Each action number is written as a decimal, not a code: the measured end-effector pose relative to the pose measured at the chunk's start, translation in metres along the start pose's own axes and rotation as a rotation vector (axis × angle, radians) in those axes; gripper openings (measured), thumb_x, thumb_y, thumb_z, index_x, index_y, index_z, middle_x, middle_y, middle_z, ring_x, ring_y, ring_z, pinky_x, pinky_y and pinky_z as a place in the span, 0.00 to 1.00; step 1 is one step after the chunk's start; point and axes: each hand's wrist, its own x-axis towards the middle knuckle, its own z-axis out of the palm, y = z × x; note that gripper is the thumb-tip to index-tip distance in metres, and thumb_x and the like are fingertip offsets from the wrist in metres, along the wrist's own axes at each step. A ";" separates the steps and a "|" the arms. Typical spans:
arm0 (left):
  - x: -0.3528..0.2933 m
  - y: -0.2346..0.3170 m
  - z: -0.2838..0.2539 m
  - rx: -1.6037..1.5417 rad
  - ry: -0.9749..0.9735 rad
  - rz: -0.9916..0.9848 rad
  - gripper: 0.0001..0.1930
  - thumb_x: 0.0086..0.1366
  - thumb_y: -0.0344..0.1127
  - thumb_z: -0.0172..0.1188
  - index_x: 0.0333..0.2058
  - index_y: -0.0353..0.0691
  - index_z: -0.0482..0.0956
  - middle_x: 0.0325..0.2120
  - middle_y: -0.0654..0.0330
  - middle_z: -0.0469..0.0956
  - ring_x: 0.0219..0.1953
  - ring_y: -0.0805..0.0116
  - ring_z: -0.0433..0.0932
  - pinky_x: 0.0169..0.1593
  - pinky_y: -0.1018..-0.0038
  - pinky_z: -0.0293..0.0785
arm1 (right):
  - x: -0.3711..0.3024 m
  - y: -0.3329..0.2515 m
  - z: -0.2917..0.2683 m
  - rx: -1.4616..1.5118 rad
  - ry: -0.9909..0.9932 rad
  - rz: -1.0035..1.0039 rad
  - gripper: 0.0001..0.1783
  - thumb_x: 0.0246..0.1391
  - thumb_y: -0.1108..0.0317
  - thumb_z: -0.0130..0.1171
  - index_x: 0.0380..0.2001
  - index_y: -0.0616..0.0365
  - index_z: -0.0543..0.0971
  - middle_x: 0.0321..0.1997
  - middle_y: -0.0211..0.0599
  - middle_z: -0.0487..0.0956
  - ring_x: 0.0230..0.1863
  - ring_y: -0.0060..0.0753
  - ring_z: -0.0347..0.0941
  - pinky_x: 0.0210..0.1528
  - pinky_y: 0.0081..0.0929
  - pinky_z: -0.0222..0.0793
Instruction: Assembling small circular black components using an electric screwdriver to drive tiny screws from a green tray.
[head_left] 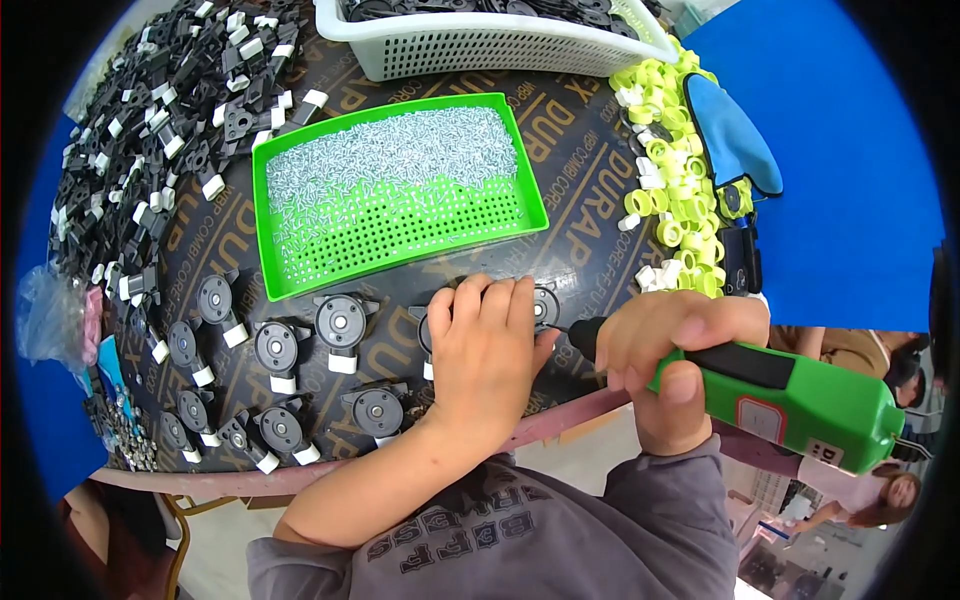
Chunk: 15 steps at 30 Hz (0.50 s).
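Note:
My right hand (675, 350) wraps round a green and black electric screwdriver (845, 410), which lies nearly level with its black nose pointing left. The screwdriver's tip is beside a black round plastic part (545, 306) on the table. Over that part's left side rests my left hand (485, 350), fingers together and thumb against the near edge, holding it down; the fingers hide most of it. Another black disc peeks out left of my left hand. Further left, several black discs with white tabs (342, 322) lie in loose rows.
A green perforated tray (400, 240) of small silvery screws stands beyond my hands. Behind it is a white basket (500, 52) of black parts. Black-and-white parts (150, 150) heap at left; yellow-green rings (672, 170) and a blue glove (730, 140) lie at right. Other people sit nearby.

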 end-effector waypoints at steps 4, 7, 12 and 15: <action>0.000 0.001 -0.001 -0.006 -0.009 0.003 0.28 0.48 0.35 0.70 0.50 0.36 0.75 0.45 0.58 0.77 0.51 0.56 0.70 0.55 0.59 0.60 | -0.002 0.003 0.000 -0.013 -0.001 0.004 0.15 0.54 0.73 0.65 0.40 0.59 0.70 0.23 0.35 0.75 0.21 0.29 0.70 0.25 0.29 0.68; -0.001 0.001 -0.002 -0.010 -0.007 -0.004 0.28 0.48 0.35 0.70 0.50 0.36 0.75 0.45 0.58 0.77 0.51 0.56 0.70 0.55 0.59 0.60 | -0.004 0.003 0.002 0.002 0.009 0.035 0.13 0.53 0.74 0.66 0.37 0.60 0.71 0.23 0.34 0.75 0.21 0.29 0.70 0.25 0.28 0.67; 0.000 0.001 -0.001 0.028 -0.010 0.003 0.28 0.48 0.39 0.71 0.48 0.35 0.75 0.42 0.58 0.76 0.51 0.58 0.70 0.57 0.59 0.60 | -0.001 0.005 0.000 0.044 -0.001 0.066 0.11 0.49 0.75 0.67 0.27 0.60 0.71 0.19 0.35 0.74 0.19 0.32 0.70 0.22 0.28 0.65; 0.002 0.002 -0.002 -0.001 -0.035 -0.019 0.27 0.48 0.34 0.70 0.49 0.36 0.76 0.44 0.57 0.77 0.51 0.56 0.70 0.55 0.59 0.60 | 0.001 0.007 -0.004 0.038 -0.039 0.034 0.12 0.48 0.75 0.67 0.23 0.60 0.71 0.18 0.34 0.72 0.18 0.33 0.69 0.20 0.28 0.64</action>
